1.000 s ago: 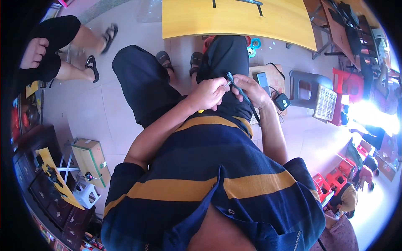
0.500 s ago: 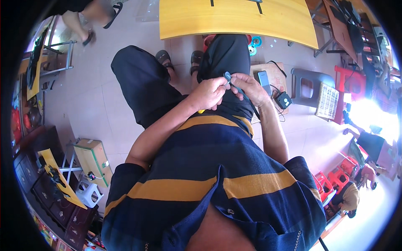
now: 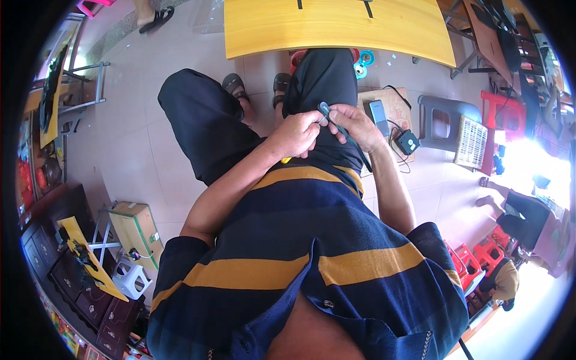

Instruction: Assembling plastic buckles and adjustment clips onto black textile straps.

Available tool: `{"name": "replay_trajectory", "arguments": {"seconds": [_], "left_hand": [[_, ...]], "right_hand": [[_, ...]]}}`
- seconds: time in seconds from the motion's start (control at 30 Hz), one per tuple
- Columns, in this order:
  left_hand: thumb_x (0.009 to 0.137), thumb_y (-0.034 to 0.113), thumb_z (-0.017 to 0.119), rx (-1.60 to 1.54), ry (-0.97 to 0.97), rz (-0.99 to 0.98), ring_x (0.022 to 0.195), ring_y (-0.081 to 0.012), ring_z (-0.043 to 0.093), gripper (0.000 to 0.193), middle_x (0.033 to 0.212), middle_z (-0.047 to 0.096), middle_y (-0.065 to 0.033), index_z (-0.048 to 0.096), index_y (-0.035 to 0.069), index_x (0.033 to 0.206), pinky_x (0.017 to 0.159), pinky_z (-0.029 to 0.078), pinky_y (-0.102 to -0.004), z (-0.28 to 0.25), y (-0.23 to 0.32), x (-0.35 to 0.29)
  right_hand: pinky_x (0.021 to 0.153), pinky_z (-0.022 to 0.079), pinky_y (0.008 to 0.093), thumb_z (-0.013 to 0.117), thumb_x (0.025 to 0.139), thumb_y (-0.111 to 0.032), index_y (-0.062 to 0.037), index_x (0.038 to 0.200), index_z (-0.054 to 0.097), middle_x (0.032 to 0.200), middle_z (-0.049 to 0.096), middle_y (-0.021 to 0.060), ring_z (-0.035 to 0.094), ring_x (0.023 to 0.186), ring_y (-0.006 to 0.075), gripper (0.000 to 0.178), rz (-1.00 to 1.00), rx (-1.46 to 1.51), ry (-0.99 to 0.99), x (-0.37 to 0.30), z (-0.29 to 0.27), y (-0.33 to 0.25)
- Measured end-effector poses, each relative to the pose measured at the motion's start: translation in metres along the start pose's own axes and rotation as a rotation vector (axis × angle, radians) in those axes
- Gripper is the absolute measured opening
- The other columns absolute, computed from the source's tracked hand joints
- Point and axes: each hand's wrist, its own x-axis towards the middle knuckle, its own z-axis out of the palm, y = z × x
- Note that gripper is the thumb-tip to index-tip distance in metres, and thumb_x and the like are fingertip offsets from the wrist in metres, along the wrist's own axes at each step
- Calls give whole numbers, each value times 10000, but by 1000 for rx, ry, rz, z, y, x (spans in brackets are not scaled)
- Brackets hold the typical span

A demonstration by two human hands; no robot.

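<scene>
Above my lap, my two hands are nearly touching. My right hand (image 3: 358, 126) pinches a dark strap-like cord (image 3: 342, 129), which runs down past the wrist toward my right thigh. The cord's rounded, looped end (image 3: 324, 110) sticks up between the hands. My left hand (image 3: 296, 135) is closed beside this end, its thumb and forefinger meeting at a thin, pale piece there. Below the left palm shows a small yellow bit (image 3: 286, 160), perhaps a handle end; the rest is hidden by the hand.
A yellow table (image 3: 336, 27) stands ahead, over my knees. To my right, a phone (image 3: 377, 117) and a black box with cables (image 3: 407, 142) lie on a brown board (image 3: 393, 101). Beyond is a grey stool (image 3: 441, 123) with a white basket (image 3: 470, 144). Other people are at the right.
My hands stay almost in place, with the cord's looped end slightly shifted. At the far left a person's foot has moved, and at the right another person has changed position.
</scene>
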Motion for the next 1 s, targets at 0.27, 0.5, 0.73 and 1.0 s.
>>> {"name": "replay_trajectory", "arguments": {"seconds": [0.27, 0.5, 0.73, 1.0], "left_hand": [[986, 89, 390, -39, 0, -2, 451, -150, 568, 262, 617, 580, -57, 581, 7, 1145, 430, 472, -295, 0, -12, 1], [998, 108, 407, -88, -6, -22, 448, -112, 527, 253, 631, 557, -22, 595, 39, 1151, 419, 438, -271, -1, -16, 2], [997, 115, 415, -248, -39, -35, 431, -98, 486, 224, 638, 535, -21, 596, 27, 1096, 397, 395, -256, 0, -18, 5], [1009, 130, 420, -476, -48, -45, 428, -75, 445, 199, 634, 482, 7, 588, 24, 1033, 386, 356, -238, 9, -28, 6]], "right_hand": [[563, 450, 199, 574, 1021, -199, -53, 1069, 658, 776, 580, -25, 520, 632, 41, 175, -104, -367, 81, -9, 14, -3], [539, 453, 240, 603, 977, -183, -45, 1044, 661, 727, 570, -8, 528, 597, 61, 164, -175, -540, 95, -12, 19, -9], [608, 485, 287, 583, 952, -161, -39, 1019, 668, 761, 637, 44, 593, 651, 113, 163, -240, -588, 117, -10, 17, -6], [696, 516, 324, 588, 933, -124, -27, 1016, 673, 817, 686, 115, 663, 740, 171, 153, -358, -639, 123, -7, 11, 2]]}}
